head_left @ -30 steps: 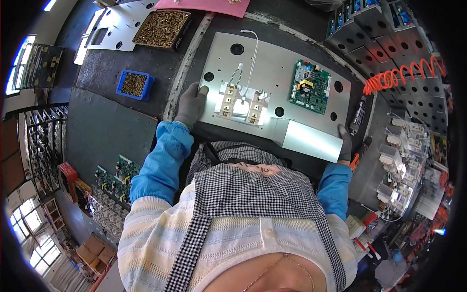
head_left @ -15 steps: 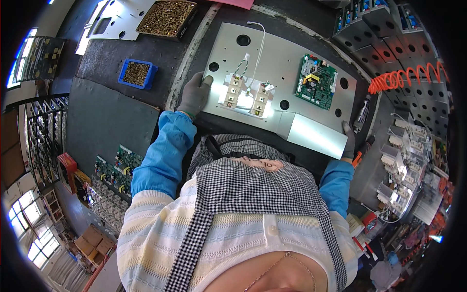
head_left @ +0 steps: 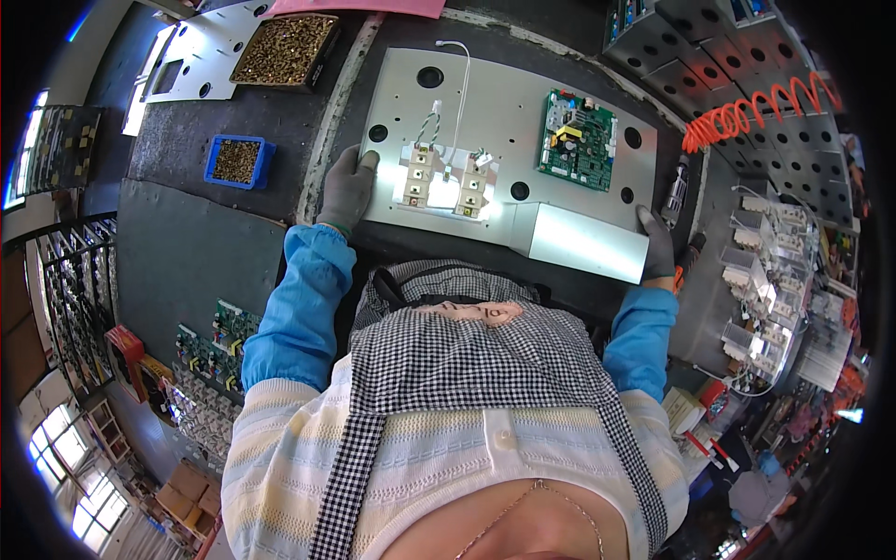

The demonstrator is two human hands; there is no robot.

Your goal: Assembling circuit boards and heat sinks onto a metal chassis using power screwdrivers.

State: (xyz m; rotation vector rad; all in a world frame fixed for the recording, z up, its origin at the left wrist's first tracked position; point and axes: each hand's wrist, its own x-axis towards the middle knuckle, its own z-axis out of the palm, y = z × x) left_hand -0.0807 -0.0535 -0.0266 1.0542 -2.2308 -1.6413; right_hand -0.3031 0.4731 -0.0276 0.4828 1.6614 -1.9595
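Note:
A flat silver metal panel lies on the dark bench in front of me. My gloved left hand is closed on its left edge, thumb on top. At the near right corner my gloved right hand grips the other edge, partly hidden by the panel. A green circuit board is mounted on the panel's right half. Two beige terminal modules stand left of centre, with a thin white cable and a twisted green-white wire rising from them. A bent metal flange runs along the near right edge.
A blue bin and a dark tray of small brass-coloured parts sit at the left. An orange coiled hose and a power screwdriver are at the right. Several green boards and white assemblies lie on either side.
The whole view has shifted, so bench and panel appear further left. More of my right hand shows beside the panel's right edge. Both hands stay on the panel.

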